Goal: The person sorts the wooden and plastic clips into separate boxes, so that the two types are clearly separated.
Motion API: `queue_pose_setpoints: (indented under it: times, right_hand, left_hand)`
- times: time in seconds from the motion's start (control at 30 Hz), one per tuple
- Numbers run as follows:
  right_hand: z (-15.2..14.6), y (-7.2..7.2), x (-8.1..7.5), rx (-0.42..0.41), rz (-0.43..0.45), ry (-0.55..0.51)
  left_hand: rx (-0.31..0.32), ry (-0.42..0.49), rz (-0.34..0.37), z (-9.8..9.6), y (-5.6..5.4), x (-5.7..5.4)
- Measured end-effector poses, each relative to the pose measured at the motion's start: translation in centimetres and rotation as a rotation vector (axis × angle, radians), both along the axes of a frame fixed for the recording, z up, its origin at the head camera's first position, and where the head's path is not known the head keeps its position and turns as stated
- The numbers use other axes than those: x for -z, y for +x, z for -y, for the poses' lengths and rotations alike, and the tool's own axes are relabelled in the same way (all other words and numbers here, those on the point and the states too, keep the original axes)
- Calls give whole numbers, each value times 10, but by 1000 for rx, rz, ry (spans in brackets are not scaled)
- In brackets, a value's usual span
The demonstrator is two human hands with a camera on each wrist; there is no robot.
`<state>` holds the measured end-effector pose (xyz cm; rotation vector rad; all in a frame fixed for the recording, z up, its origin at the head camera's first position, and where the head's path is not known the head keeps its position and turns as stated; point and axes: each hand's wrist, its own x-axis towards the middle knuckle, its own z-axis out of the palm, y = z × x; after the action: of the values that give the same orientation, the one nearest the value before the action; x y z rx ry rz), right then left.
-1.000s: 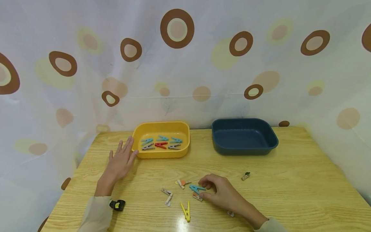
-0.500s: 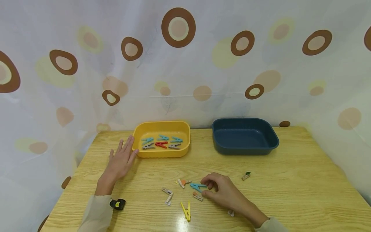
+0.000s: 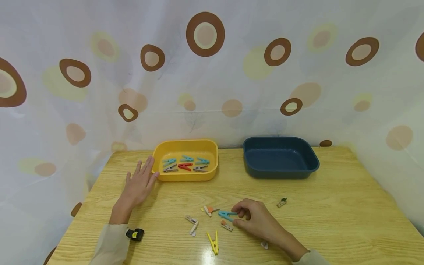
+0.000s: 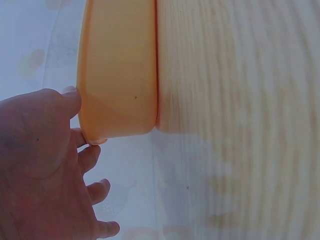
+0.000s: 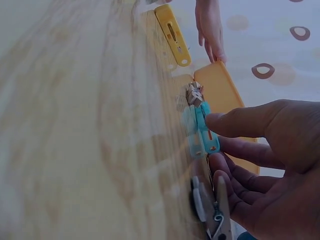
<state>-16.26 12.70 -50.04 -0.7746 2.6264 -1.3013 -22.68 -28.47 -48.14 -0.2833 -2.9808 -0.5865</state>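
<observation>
My left hand (image 3: 138, 186) rests against the left end of the yellow bin (image 3: 185, 177), fingers extended; in the left wrist view its thumb touches the bin's rim (image 4: 82, 55). Between the thumb and index finger of my right hand (image 3: 256, 219) is a light-blue clothespin (image 3: 225, 214), pinched by its spread ends, low over the table. The right wrist view shows the thumb against this blue clothespin (image 5: 210, 135). Just below it lies a small wooden clothespin (image 3: 227, 226) with an orange decoration. A yellow clothespin (image 3: 214, 243) lies nearer the front.
Several blue and grey clothespins and a red clothespin (image 3: 185, 166) lie inside the yellow bin. At the back right stands a dark-blue bin (image 3: 281, 173). More small wooden clothespins (image 3: 282, 202) are scattered on the wooden table (image 3: 341, 213). A patterned curtain (image 3: 228, 81) hangs behind.
The blue clothespin has shifted slightly right and away from the wooden clothespin below it, together with my right hand. My left hand stays at the yellow bin.
</observation>
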Motion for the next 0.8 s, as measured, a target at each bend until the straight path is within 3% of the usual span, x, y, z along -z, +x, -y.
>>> queue_pose_setpoints:
  times: [0.23, 0.8]
  right_hand:
    - [0, -1, -3, 48, 7, -56]
    - [7, -21, -25, 93, -168, -93]
  left_hand:
    - [4, -2, 0, -1, 0, -1]
    - [0, -6, 0, -2, 2, -3]
